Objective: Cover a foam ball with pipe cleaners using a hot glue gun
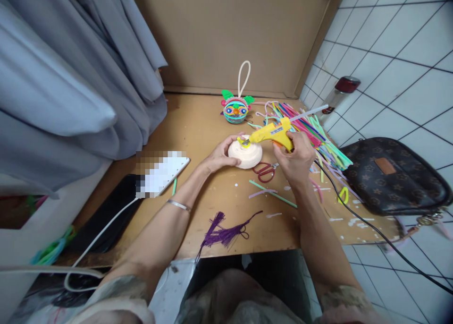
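My right hand point(296, 155) grips a yellow hot glue gun point(271, 132) by its handle, and a clear glue stick point(309, 112) sticks out of its back. Its nozzle points at a small yellow piece point(242, 140) on top of a round white coiled disc point(249, 157); whether the tip touches cannot be told. Fingers of my left hand point(226, 153) hold that disc from the left side. Red-handled scissors point(265, 171) lie just in front of it. Behind stands a colourful animal-faced ornament point(236, 110) with green ears and a white loop.
Many coloured pipe cleaners point(311, 130) are heaped at the right, by a brown handbag point(396, 175) and a lidded bottle point(339, 92). Purple tassels point(222, 234) lie near the front edge. A white phone-like device point(164, 175) with a cable is at left. The gun's black cord point(348, 213) trails right.
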Tool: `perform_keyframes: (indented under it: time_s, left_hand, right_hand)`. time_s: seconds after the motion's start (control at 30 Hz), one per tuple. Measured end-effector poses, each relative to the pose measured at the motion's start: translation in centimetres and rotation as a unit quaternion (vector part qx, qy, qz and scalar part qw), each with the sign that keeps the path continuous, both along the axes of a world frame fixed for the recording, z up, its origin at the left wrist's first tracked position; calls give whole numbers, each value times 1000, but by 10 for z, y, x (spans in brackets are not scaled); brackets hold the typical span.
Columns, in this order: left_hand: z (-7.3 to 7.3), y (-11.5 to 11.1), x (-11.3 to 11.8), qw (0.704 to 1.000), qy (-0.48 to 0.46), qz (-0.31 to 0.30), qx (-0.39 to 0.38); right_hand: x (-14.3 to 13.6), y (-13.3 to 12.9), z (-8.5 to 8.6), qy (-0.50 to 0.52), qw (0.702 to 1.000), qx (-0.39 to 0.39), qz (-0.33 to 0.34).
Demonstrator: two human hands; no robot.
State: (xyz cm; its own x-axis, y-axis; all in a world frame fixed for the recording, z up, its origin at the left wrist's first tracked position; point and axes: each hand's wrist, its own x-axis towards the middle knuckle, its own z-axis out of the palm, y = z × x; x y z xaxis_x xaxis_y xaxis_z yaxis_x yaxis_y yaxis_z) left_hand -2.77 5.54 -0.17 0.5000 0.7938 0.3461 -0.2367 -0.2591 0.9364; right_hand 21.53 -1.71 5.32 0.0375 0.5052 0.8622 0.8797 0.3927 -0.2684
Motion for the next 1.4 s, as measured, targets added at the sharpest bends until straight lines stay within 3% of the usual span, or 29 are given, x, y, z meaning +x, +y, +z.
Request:
perform_keyframes:
  time_s: [0.57, 0.97, 1.13, 1.27, 1.4]
  left_hand:
    - [0, -1, 2, 1000, 2, -5, -11]
    - [0, 0, 0, 1000, 14, 2, -3]
    - [2, -1, 1, 1000, 22, 11, 11]
    - [3, -3, 2, 1000, 24, 15, 8]
    - [1, -2, 2, 999, 30, 24, 13]
  right_hand:
    - [-1, -4, 5, -70, 996, 47, -29]
    - [5, -1, 6, 19, 1000, -15, -20]
    - [27, 22, -14, 151, 979, -77, -113]
    - [47, 38, -40, 152, 964, -123, -181]
    - [51, 40, -57, 139, 927, -252, -241]
